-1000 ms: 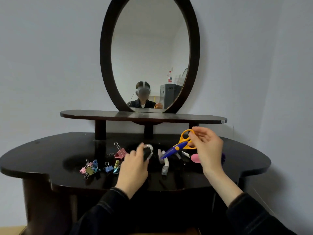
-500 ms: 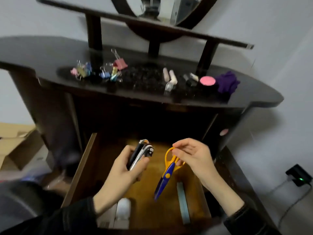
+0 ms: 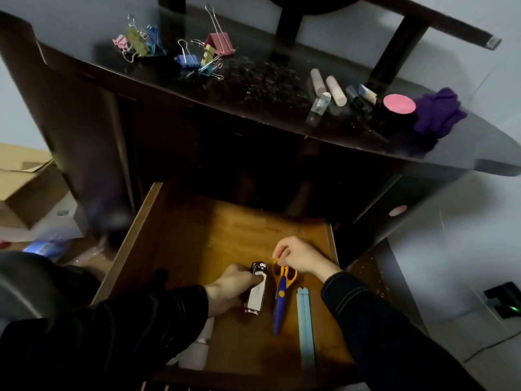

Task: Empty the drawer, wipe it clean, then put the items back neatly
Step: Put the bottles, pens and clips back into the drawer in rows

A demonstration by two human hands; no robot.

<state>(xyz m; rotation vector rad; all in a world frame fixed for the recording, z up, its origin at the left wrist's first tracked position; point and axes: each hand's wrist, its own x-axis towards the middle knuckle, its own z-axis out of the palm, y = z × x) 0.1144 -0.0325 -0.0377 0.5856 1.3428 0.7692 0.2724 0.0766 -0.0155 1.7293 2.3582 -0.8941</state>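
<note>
Open wooden drawer [image 3: 180, 249], smooth amber floor, pulled out below a glossy dark desktop [image 3: 84, 69].

Left hand [image 3: 229, 286] closed on a stapler [image 3: 256, 289], black with a pale top, lying flat on the drawer floor. Right hand [image 3: 298, 256] pinching the yellow loop of scissors [image 3: 280, 294], blue blades pointing toward the drawer front, lying just beside the stapler. Just right of the scissors, two slim pale-blue sticks [image 3: 306, 328], parallel and touching. Something white [image 3: 197, 354] near the front, mostly hidden under the left sleeve.

On the desktop: wire-handled binder clips [image 3: 183, 49] in pink, green, blue and yellow at left; at right, two chalky cylinders [image 3: 328, 86], a clear tube [image 3: 320, 105], small dark tubes [image 3: 361, 95], a pink disc [image 3: 399, 103], and a crumpled purple cloth [image 3: 437, 112]. Fine specks scattered between.

Cardboard box [image 3: 28, 190] on the floor at left.
</note>
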